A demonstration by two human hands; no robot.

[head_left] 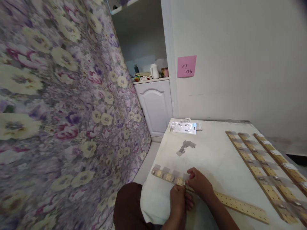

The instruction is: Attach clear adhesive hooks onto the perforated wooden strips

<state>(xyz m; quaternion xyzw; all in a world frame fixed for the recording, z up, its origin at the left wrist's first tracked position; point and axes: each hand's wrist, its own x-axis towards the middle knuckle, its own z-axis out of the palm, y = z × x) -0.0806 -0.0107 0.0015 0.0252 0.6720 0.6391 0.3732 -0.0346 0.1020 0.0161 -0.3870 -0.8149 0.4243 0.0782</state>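
A long, narrow wooden strip with rows of holes (pixel 242 204) lies slantwise across the near part of the white-covered table. Several small metal pieces with grey translucent tabs sit along its left end. My left hand (pixel 177 199) is closed around the strip's near edge, just past the last of those pieces. Close beside it, my right hand (pixel 200 182) has its thumb and fingers together at a small metal piece on the strip; the fingers hide what they pinch. Farther up the table lies a small pile of grey translucent pieces (pixel 185 146).
Three similar strips, among them an outer one (pixel 248 159), lie along the table's right side with pieces attached. Clear plastic packaging (pixel 183 127) rests at the far left edge. A floral curtain (pixel 72 127) hangs to the left, and a wall stands behind the table.
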